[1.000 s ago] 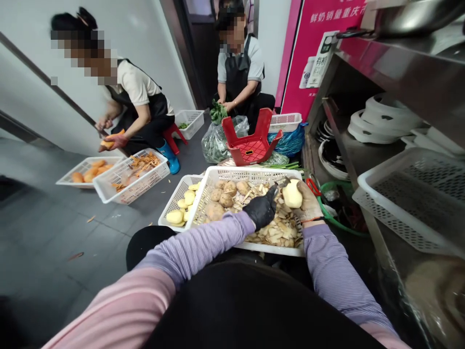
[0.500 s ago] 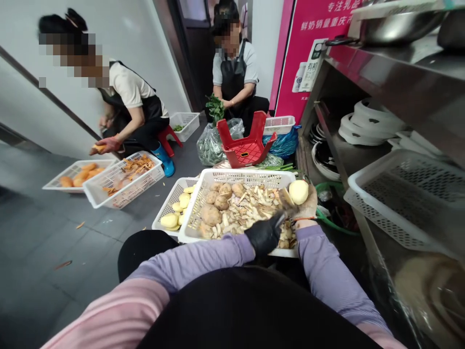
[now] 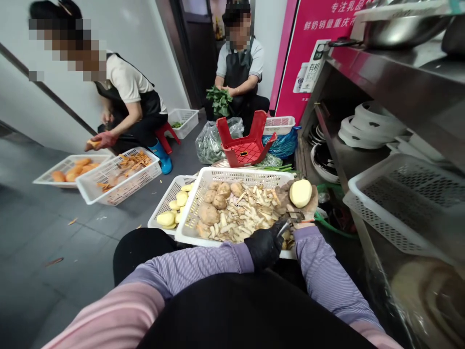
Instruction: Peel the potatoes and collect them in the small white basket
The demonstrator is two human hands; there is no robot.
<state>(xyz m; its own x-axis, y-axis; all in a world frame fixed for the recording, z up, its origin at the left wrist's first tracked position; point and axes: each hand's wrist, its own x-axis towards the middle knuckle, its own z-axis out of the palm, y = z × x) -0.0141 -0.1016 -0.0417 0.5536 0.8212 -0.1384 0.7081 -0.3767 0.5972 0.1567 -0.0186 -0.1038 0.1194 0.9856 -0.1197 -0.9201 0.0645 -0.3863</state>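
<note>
My left hand (image 3: 264, 246), in a black glove, is closed around a peeler (image 3: 285, 228) whose head points toward my right wrist. A pale yellow peeled potato (image 3: 301, 194) rests in my right hand (image 3: 310, 209), which cups it from below at the right end of a white basket (image 3: 186, 234). That basket holds several unpeeled brown potatoes (image 3: 209, 214) on the left and a heap of peelings (image 3: 241, 223) in the middle. Left of it, partly covered, a second white basket (image 3: 154, 221) holds peeled potatoes (image 3: 166, 219).
Two people sit ahead: one handles carrots (image 3: 74, 172) beside a basket of orange peelings (image 3: 135, 165), the other leafy greens (image 3: 220, 101). An upturned red stool (image 3: 247, 145) stands beyond my basket. Metal shelving (image 3: 392, 72) with dishes and a white basket (image 3: 403, 203) borders my right.
My left hand and the peeler have drawn back slightly from the potato, toward my right wrist. The peeled potato is turned a little in my right hand. The view has shifted slightly.
</note>
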